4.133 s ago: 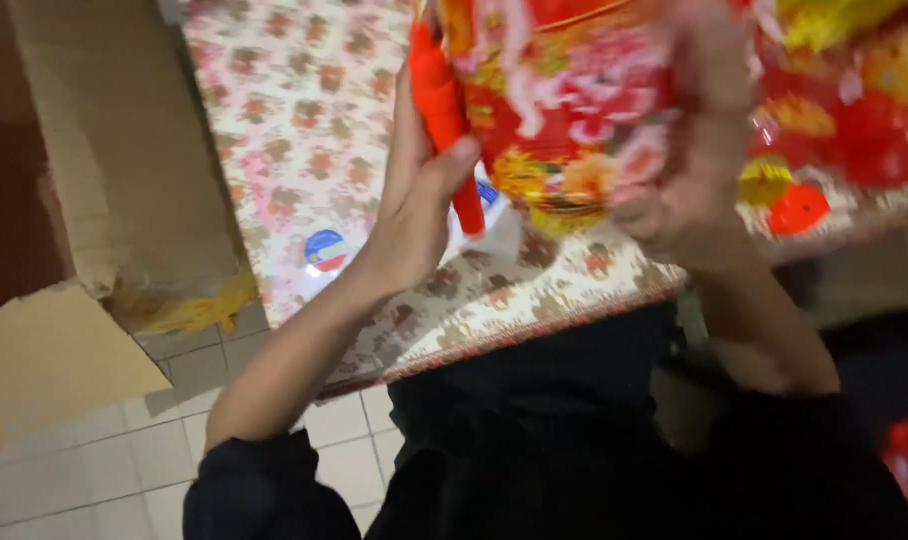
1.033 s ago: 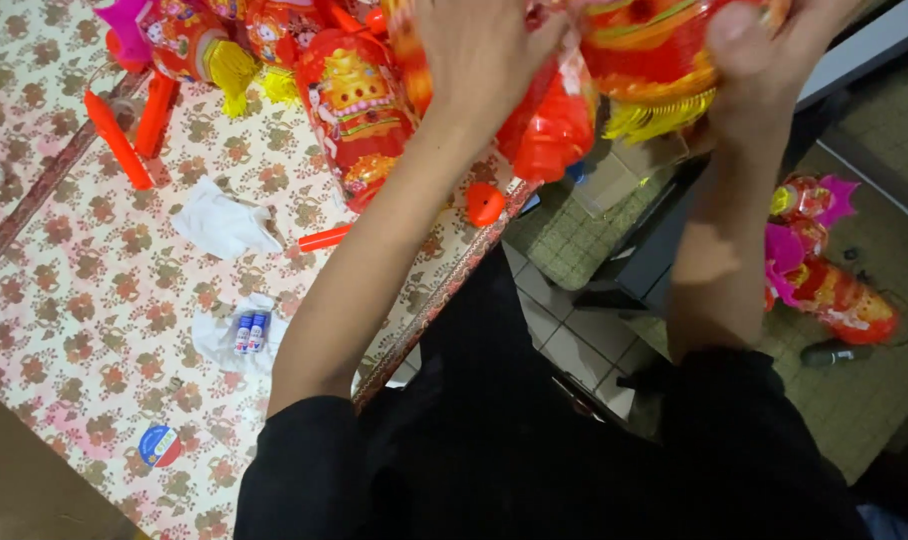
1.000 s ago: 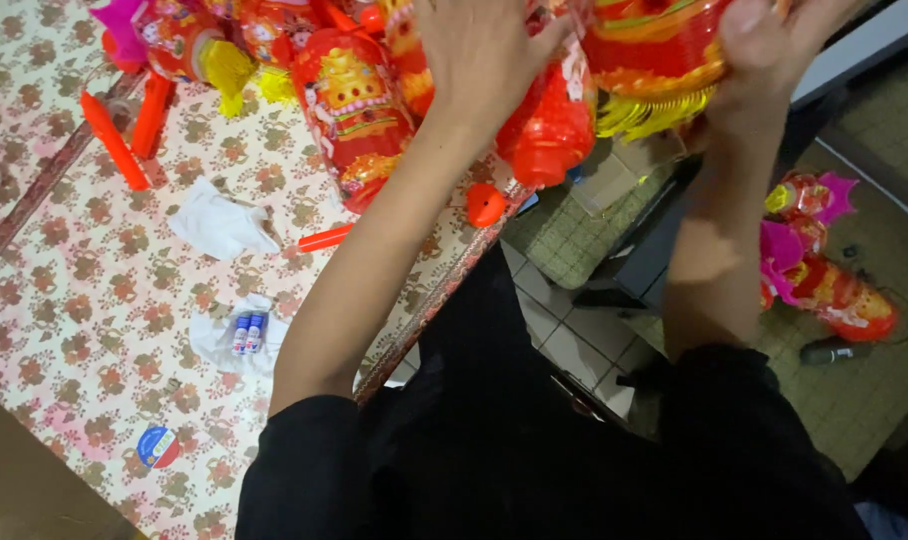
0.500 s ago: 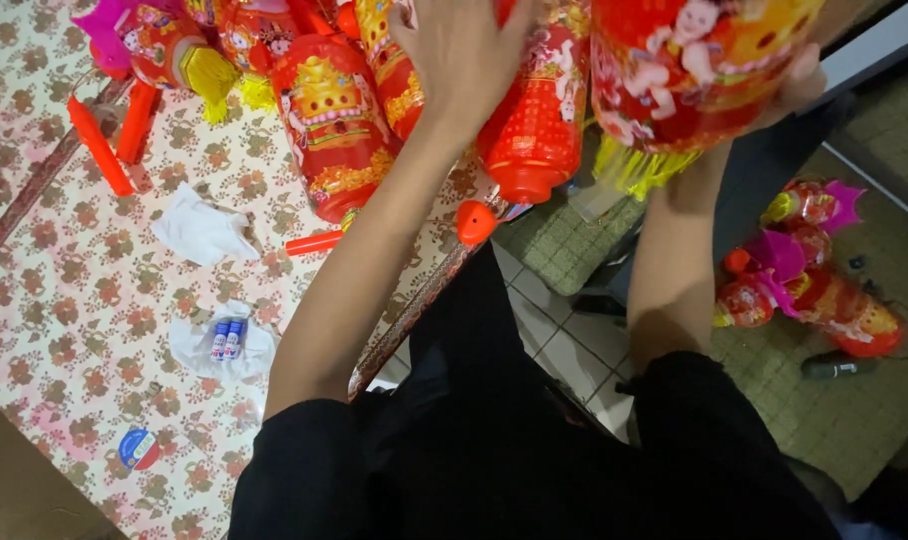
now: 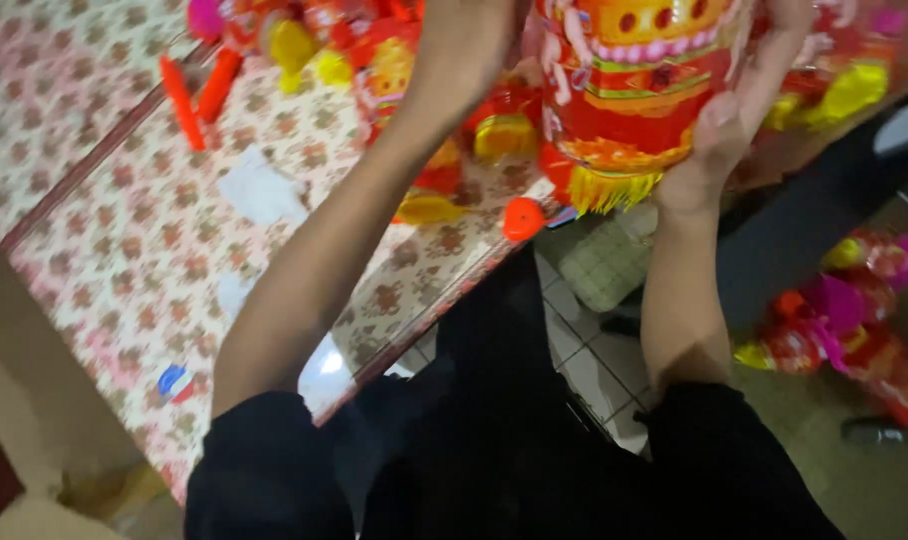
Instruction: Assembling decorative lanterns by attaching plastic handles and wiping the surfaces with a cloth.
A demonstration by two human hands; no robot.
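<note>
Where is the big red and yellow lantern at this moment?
In the head view, the lantern is at top centre, held between the left hand and right hand, above the table's edge.

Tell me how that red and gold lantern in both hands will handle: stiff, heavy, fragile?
The red and gold lantern looks thin-skinned, so probably light and crushable. The right hand steadies its side; the left hand is at its upper edge. The yellow fringe hangs loose, likely floppy and easily snagged.

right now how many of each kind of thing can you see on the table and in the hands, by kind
Red and yellow lantern held by left hand and right hand: 1
Red sticks on the table: 2
Small orange-red cap: 1
White scrap: 1
Small round blue-and-red piece: 1
Total: 6; the blurred lantern heap behind is uncounted.
</note>
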